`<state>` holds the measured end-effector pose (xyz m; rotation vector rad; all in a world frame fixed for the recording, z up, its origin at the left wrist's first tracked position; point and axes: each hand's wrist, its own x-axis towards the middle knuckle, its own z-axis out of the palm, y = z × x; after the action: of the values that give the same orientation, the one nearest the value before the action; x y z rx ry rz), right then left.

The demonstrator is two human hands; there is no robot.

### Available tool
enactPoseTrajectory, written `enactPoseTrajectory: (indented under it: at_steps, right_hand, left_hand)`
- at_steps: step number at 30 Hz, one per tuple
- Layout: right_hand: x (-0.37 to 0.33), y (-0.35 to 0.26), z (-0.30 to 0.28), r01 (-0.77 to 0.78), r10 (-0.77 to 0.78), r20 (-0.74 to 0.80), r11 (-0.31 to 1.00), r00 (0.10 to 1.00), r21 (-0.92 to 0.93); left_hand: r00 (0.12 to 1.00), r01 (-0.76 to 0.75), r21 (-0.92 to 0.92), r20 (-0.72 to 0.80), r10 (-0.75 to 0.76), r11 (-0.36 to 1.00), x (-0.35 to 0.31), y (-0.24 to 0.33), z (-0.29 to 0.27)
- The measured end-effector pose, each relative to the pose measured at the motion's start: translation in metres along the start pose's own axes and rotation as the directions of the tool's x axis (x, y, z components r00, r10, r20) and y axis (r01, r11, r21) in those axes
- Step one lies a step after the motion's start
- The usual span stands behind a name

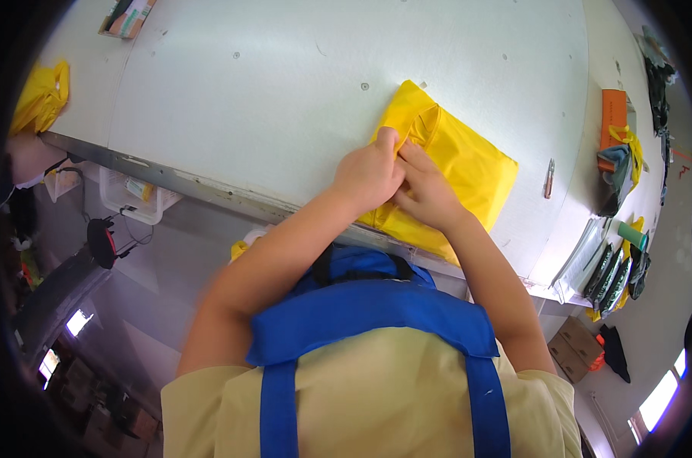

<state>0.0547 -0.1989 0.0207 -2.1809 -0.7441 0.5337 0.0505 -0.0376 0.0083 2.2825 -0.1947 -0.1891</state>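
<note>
A flat, roughly rectangular yellow bag [468,164] of thin, shiny material lies slantwise at the near edge of the table [285,99]. Its upper left part is creased and gathered, with a raised fold there. My left hand [367,174] is closed at this fold, pinching the yellow material. Right beside it, fingers touching, my right hand [430,187] is also closed on the bag. The fingertips partly hide each other, so the exact spot they pinch cannot be made out.
A small pen-like object [549,179] lies right of the bag. Farther right are an orange box [613,126], a green roll [632,235] and several dark packets [609,278]. At far left sit another yellow bag [45,95] and, below the table edge, a white basket [125,195].
</note>
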Motion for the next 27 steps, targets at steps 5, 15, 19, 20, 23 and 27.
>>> enactPoseTrajectory:
  at_steps: [5, 15, 19, 20, 23, 27]
  right_hand:
    - [-0.043, -0.013, -0.013, -0.203, 0.076, -0.321, 0.901, 0.944, -0.383]
    - [-0.042, 0.000, 0.010, -0.283, 0.237, -0.155, 0.803, 0.959, -0.524]
    - [-0.044, 0.017, 0.013, -0.208, 0.087, -0.322, 0.908, 0.943, -0.363]
    - [-0.045, 0.022, 0.013, -0.183, 0.049, -0.384, 0.929, 0.922, -0.322]
    - [-0.053, 0.035, 0.014, -0.088, -0.037, -0.541, 0.975, 0.840, -0.204]
    - [-0.070, 0.008, 0.017, 0.013, -0.094, -0.592, 0.990, 0.801, -0.140]
  left_hand:
    - [0.984, 0.000, 0.133, -0.178, 0.024, 0.991, -0.004, 0.006, -0.007]
    - [0.968, -0.166, 0.115, 0.209, 0.140, 0.979, 0.009, 0.061, 0.021]
    - [0.964, -0.107, 0.161, 0.257, 0.063, 0.981, 0.016, 0.065, 0.034]
    - [0.961, -0.080, 0.180, 0.276, 0.028, 0.980, 0.020, 0.065, 0.033]
    - [0.958, -0.101, 0.185, 0.282, 0.046, 0.978, 0.027, 0.063, 0.032]
    - [0.927, 0.002, 0.328, 0.354, -0.125, 0.945, 0.042, 0.059, 0.029]
